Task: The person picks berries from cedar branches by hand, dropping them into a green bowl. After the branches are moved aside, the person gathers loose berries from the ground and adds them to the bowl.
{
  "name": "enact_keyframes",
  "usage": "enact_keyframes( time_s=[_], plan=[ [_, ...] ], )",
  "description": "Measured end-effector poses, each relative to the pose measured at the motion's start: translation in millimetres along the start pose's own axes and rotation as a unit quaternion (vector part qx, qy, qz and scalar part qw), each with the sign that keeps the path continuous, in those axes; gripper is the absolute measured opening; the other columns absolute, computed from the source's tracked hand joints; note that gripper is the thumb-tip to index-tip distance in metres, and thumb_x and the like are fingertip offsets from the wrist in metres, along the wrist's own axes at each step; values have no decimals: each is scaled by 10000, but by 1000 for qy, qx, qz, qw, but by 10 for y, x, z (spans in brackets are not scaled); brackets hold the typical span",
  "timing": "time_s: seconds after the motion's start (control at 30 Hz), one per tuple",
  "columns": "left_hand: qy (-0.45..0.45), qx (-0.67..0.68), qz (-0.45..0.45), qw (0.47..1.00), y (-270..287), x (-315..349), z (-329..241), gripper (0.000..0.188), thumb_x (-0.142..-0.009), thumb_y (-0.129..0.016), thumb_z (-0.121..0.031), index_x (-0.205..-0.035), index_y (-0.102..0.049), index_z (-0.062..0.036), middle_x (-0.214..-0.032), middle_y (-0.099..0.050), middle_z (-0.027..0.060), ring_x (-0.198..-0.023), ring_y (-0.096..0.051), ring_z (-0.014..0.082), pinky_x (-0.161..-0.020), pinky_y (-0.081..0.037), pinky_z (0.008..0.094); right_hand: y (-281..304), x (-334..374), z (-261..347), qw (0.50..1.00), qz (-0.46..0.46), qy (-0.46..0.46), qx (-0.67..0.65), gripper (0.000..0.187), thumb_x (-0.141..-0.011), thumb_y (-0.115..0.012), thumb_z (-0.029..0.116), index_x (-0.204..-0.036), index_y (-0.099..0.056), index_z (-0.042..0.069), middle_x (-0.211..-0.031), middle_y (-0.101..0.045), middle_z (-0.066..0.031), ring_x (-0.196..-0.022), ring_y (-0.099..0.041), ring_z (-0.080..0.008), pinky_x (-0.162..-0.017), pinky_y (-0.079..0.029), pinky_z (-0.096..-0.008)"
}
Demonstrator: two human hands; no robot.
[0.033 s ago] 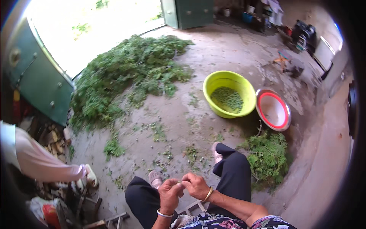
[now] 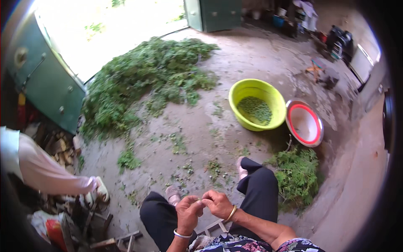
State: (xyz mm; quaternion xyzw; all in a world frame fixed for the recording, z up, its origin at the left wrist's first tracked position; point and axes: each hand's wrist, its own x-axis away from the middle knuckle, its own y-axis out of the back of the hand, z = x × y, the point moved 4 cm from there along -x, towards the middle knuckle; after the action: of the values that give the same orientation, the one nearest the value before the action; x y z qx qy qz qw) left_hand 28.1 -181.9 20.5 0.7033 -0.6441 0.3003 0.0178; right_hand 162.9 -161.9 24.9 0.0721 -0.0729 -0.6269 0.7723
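Note:
My left hand (image 2: pixel 188 214) and my right hand (image 2: pixel 218 204) meet above my lap, thumbs and fingertips pinched together. Something tiny and greenish seems to be between the fingertips, too small to name. A white bangle circles my left wrist and a gold-coloured one my right. On the floor just beyond my feet lie scattered small round green fruits (image 2: pixel 187 169) and bits of leaf. Farther off stands a yellow-green plastic tub (image 2: pixel 275 97) with many such green fruits in its bottom. A leafy green branch (image 2: pixel 296 174) rests on the floor to the right of my knee.
A large heap of leafy branches (image 2: pixel 142 75) spreads before the open doorway with green metal doors (image 2: pixel 50 88). Against the tub leans a pale basin with a red ring (image 2: pixel 303 124). At the left are another person's pink-trousered leg (image 2: pixel 54 170) and chopped firewood (image 2: pixel 63 151).
The whole scene sits slightly farther right in the picture. Both my hands keep their fingertips pinched together, with hardly any movement.

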Motion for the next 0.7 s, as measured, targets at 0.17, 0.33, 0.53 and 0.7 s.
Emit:
enact_keyframes(
  time_s=[0.17,0.33,0.53,0.7],
  plan=[
    [44,93,45,994,174,188,-155,127,-821,-635,-58,-904,-580,20,-685,-588,57,-526,-525,96,-456,-393,206,-165,-29,103,968,133,-121,-172,124,-847,-650,107,-854,-617,-12,-736,-644,-51,-666,-592,-91,-607,-489,-244],
    [-28,49,-66,996,404,415,-155,148,-837,-632,-61,-946,-574,20,-674,-598,38,-487,-485,56,-414,-355,188,-410,27,440,987,150,11,50,107,-812,-632,81,-784,-576,-7,-685,-618,-117,-610,-608,-187,-561,-480,-309],
    [-109,-159,-144,971,567,455,-204,180,-812,-641,-119,-920,-611,22,-681,-634,64,-561,-557,80,-509,-456,246,-509,186,445,1000,15,4,-14,89,-792,-626,21,-781,-538,10,-662,-561,-75,-569,-566,-178,-516,-463,-308],
    [-229,-252,-98,935,616,658,-281,156,-765,-658,-103,-840,-601,21,-721,-622,91,-654,-595,128,-608,-479,280,-663,115,379,994,102,-18,-35,96,-815,-651,44,-808,-574,-13,-676,-599,-30,-592,-574,-85,-503,-476,-232]
  ],
)
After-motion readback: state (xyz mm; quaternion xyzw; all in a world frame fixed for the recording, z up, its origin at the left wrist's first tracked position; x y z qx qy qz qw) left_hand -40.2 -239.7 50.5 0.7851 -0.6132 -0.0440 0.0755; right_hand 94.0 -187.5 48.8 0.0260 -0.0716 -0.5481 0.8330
